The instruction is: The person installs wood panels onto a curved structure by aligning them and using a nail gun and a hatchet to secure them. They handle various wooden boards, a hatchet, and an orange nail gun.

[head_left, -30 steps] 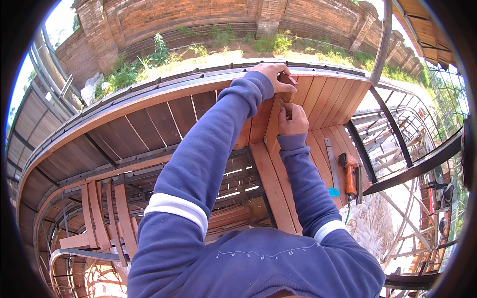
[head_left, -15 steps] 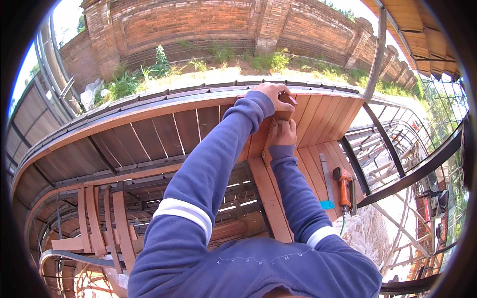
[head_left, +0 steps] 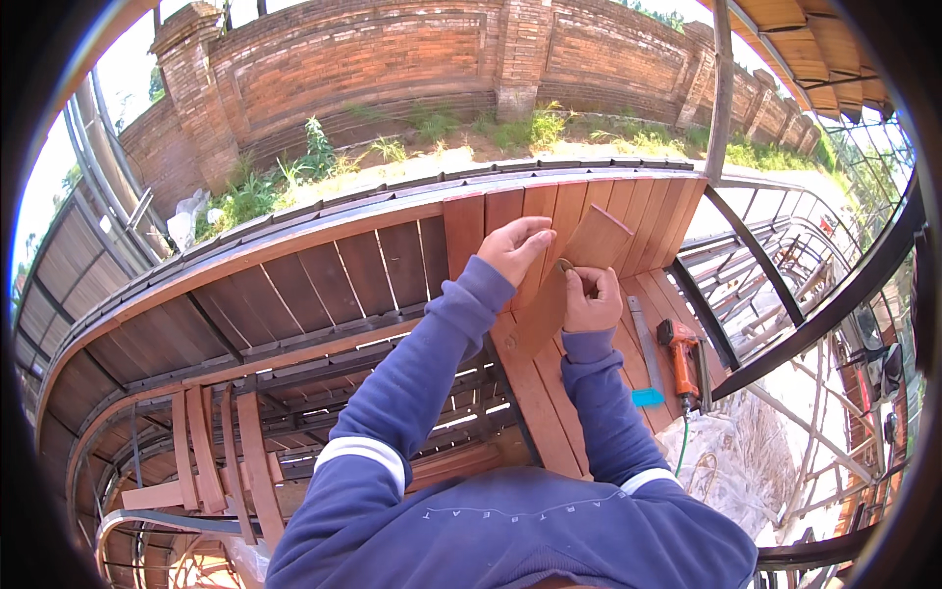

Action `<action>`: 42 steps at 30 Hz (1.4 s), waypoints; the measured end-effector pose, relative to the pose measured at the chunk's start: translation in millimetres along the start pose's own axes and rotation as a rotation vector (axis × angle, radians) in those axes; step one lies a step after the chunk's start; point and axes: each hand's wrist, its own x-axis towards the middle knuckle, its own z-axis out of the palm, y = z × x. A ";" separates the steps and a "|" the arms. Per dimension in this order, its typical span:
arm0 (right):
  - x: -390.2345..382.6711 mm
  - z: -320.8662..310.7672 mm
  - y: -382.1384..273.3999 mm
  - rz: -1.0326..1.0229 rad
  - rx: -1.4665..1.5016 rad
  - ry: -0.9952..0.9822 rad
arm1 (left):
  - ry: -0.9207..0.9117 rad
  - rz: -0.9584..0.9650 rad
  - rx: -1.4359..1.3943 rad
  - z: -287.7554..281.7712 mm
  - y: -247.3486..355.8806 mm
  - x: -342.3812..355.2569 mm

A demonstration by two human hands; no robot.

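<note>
My right hand (head_left: 593, 299) grips a reddish-brown wooden slat (head_left: 600, 236) by its edge, fingers curled and thumb pressed in. The slat slants across the upright panel of fitted boards (head_left: 655, 221), one end up near the panel's middle and the other down by the seat boards (head_left: 549, 402). My left hand (head_left: 515, 250) is just left of the slat, in front of the leftmost panel boards. Its fingers are stretched out with the thumb a little apart, and nothing shows in them. Part of the slat's edge is hidden behind my right fingers.
On the seat boards to the right lie an orange nail gun (head_left: 679, 363) with a green hose and a metal try square (head_left: 646, 348) with a turquoise handle. Loose slats (head_left: 257, 466) hang over the frame at left. Dark metal framing (head_left: 756, 260) curves along the right.
Both hands held the slat near the panel's top edge. It has come down toward me and turned flatter to view; my left hand has let go and moved left.
</note>
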 end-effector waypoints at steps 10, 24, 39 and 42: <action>-104.9 -86.7 20.8 0.584 0.455 -0.097 | 0.058 -0.161 0.074 88.2 -57.0 -147.8; -190.9 -173.2 87.0 0.384 -0.161 -0.671 | -0.290 -0.330 0.606 125.0 -94.3 -263.3; -204.2 -157.7 113.6 0.200 -0.353 -0.753 | 0.101 -0.408 0.598 159.7 -120.7 -286.6; -203.1 -156.9 110.6 0.198 -0.379 -0.758 | 0.112 -0.530 0.620 162.6 -117.7 -279.5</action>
